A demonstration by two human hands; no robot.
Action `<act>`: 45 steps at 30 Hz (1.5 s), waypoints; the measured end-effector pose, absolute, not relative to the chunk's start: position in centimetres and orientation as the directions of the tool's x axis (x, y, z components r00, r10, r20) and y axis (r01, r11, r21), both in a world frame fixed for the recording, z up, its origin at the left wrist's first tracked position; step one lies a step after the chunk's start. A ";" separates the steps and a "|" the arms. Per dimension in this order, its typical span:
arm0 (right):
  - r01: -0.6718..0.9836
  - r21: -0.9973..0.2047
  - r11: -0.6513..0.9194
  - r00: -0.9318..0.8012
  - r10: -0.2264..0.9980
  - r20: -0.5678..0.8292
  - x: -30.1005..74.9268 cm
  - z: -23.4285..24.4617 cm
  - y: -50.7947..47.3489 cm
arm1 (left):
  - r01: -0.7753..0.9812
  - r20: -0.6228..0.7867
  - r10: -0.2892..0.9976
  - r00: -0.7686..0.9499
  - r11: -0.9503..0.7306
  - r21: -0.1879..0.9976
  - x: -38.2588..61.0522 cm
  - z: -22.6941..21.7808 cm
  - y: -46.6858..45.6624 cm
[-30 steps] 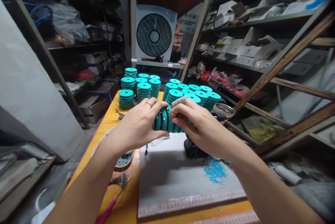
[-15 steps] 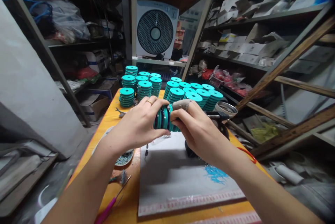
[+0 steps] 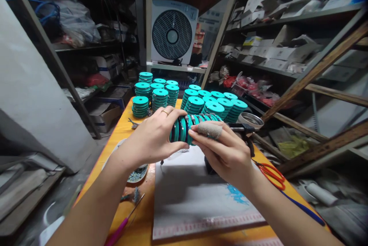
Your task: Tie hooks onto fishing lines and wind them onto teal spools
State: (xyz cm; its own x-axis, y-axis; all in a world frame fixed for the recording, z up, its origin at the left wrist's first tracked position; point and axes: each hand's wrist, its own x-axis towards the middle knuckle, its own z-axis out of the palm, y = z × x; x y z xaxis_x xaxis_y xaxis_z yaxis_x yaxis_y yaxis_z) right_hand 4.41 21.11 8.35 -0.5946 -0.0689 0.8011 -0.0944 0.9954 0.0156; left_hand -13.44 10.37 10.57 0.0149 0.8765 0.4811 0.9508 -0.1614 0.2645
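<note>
My left hand, with a ring on one finger, is wrapped round the left end of a row of teal spools lying on their side. Dark line seems to be wound between their discs. My right hand is at the front of the same row, thumb and fingertips pressed together at a disc edge. Whatever it pinches is too small to make out. A grey finger cover sits on one of its fingers. Behind the right hand, a black holder is partly hidden.
Stacked teal spools stand at the table's back. A white board bears blue strands. To the left are a dish of small metal parts and a pink-handled tool; to the right, red-handled scissors and a tin.
My right hand has turned and shifted slightly right and down, showing more of the spool row and the red scissor handles. My left hand keeps its grip.
</note>
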 end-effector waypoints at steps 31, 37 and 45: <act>0.569 -0.273 0.776 -0.762 0.622 0.181 15.5 -0.5 23.9 | 0.992 0.613 0.780 0.128 -0.106 -0.073 -11.9 9.5 12.0; 0.571 -0.232 0.788 -0.760 0.614 0.214 15.2 -1.8 23.6 | 0.991 0.606 0.785 0.130 -0.103 -0.080 -11.9 9.5 12.0; 0.287 -0.427 0.857 -0.736 0.483 0.475 13.9 3.3 20.8 | 0.996 0.563 0.822 0.082 -0.093 -0.009 -11.8 10.3 11.8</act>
